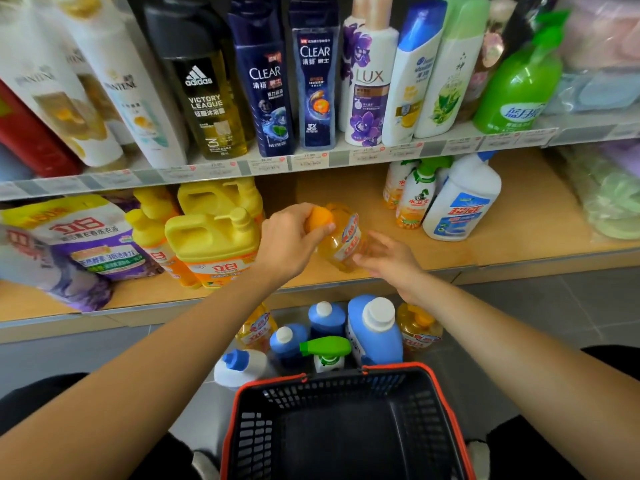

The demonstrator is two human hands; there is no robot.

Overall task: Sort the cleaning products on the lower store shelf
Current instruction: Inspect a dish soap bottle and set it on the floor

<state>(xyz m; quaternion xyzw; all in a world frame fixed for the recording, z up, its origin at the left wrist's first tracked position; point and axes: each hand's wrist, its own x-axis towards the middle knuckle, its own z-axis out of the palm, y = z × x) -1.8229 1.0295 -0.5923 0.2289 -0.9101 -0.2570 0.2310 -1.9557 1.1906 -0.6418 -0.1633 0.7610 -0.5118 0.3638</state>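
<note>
My left hand (291, 237) grips the orange cap of a clear orange dish-soap bottle (346, 237) over the middle of the lower wooden shelf (519, 237). My right hand (388, 261) touches the bottle's lower side with loose fingers. Left of it on the shelf stand yellow detergent jugs (214, 244) and purple-white refill bags (79, 247). To the right stand orange spray bottles (415, 199) and a white toilet-cleaner bottle (460, 202).
On the grey floor below the shelf stand several bottles: blue ones (375, 330), orange ones (419, 329), a green-capped sprayer (327, 351), a white one with a blue cap (239, 368). A black basket with an orange rim (443, 393) is nearest me. Shampoo bottles (311, 74) fill the upper shelf.
</note>
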